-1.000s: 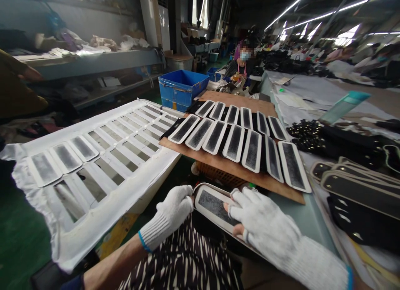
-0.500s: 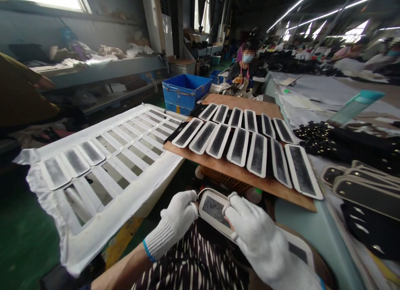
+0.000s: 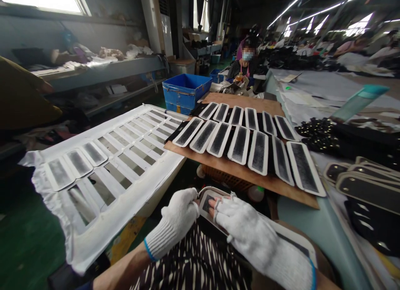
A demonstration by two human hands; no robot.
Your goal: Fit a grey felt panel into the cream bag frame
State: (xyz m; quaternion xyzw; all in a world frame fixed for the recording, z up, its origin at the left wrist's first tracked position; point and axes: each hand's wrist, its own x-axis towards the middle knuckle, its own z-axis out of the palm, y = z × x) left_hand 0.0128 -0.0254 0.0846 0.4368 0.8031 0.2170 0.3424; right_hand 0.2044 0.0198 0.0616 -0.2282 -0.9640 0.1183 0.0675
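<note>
Both hands in white knit gloves, low in the head view, over a lap in striped black-and-white cloth. Left hand [image 3: 181, 217] curled closed around the near-left end of a white-rimmed dark strip [image 3: 206, 199], pinching its edge. Right hand [image 3: 240, 227] laid flat on top of that strip, bare fingertips [image 3: 213, 203] poking from cut-off glove ends and pressed down on the dark face, fingers close together. Strip itself lying slantwise across the lap, just in front of a plywood board [image 3: 237, 169].

On the board, two rows of matching strips [image 3: 239, 144] set side by side. Under the board's near edge, a woven basket [image 3: 225, 179]. Left of the board, a white stencil sheet [image 3: 103, 165] with rows of oblong cut-outs, three strips seated at its far-left end. Beyond the board, a blue crate [image 3: 184, 90] and a seated person [image 3: 243, 67]. Right of the board, a heap of black studded pieces [image 3: 318, 133] and a stack of dark straps [image 3: 362, 186].
</note>
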